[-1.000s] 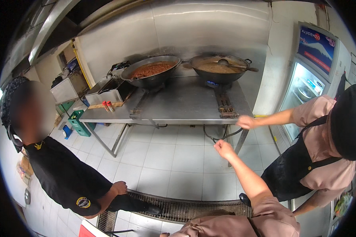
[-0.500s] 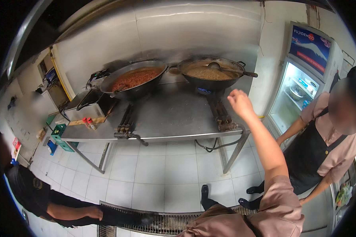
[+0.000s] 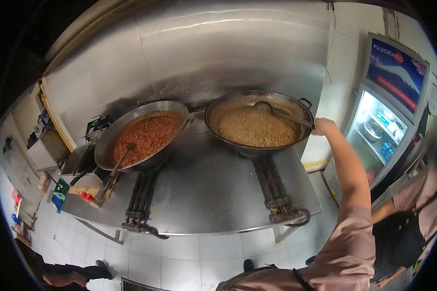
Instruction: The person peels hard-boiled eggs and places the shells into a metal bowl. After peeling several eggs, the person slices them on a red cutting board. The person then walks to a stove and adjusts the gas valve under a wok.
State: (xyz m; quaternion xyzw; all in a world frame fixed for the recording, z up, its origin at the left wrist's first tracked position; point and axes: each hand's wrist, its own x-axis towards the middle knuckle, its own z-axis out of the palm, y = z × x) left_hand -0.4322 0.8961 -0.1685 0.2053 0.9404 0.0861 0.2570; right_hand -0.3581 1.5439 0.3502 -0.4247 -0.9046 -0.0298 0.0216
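A pink sleeve rises from the lower edge as the right hand [image 3: 324, 126] reaches across the steel table [image 3: 213, 194] to the far end of a ladle [image 3: 282, 115] resting in the right-hand wok [image 3: 257, 123]. The fingers sit at the handle's tip by the wok's rim; whether they have closed round it or only touch it cannot be told, since the hand is seen from behind. The left hand is out of view.

Judged from this stance, a good grip would take the handle well back from the bowl, wrist clear of the hot rim, and lift the ladle level so that nothing spills over the edge onto the table.

The ladle is long and metal, its round bowl lying near the wok's far side, handle slanting to the right rim. The wok is wide, dark and shallow, with a small loop handle at its right edge, and is filled with a pale brown, grainy food. It stands on a burner [image 3: 272, 186] set into the table.

Just left, almost touching it, a second wok [image 3: 143, 138] holds red-brown food with its own ladle [image 3: 117, 164] leaning in. A steel splashback [image 3: 204, 53] lines the wall behind. At far right stands a lit glass-door fridge [image 3: 381, 131], with another person's apron [image 3: 403, 237] nearer.
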